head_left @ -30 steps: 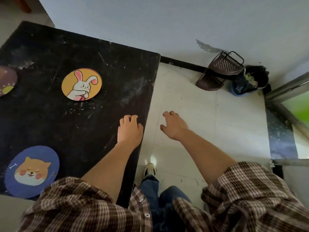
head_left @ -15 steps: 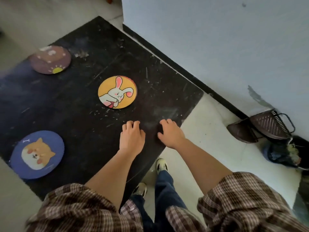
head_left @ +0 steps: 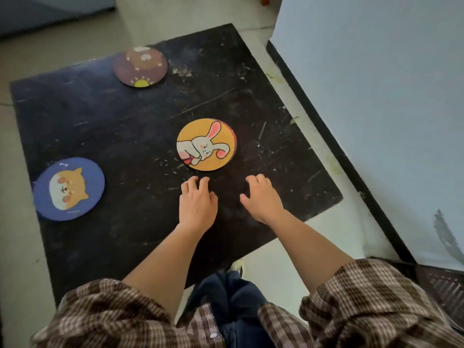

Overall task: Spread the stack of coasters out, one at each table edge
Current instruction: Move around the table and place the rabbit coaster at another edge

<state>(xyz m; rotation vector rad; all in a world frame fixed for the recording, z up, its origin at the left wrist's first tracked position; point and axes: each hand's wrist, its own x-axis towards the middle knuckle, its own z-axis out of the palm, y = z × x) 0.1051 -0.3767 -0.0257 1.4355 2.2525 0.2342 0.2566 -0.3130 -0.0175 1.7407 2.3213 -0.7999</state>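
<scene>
- I see a black table point(head_left: 125, 116) with a matt, scratched, scuffed top flecked with pale marks.
- The rabbit coaster point(head_left: 206, 144) looks like smooth printed card, matt.
- My sleeves point(head_left: 113, 315) are soft woven checked cloth.
- The floor point(head_left: 20, 247) is smooth pale tile.

Brown plaid sleeves point(head_left: 120, 315) — navy trousers point(head_left: 236, 310)

Under the rabbit coaster point(head_left: 206, 144) at frame centre, only a thin reddish rim shows along its right side; how many coasters lie beneath cannot be told. The fingertips of both hands point(head_left: 198, 204) curl downward, hiding whether they touch the desk point(head_left: 125, 126). The purple coaster point(head_left: 140, 66) print at upper centre is too blurred to read. The dark basket point(head_left: 444, 290) at lower right is cut off by the frame edge.
</scene>
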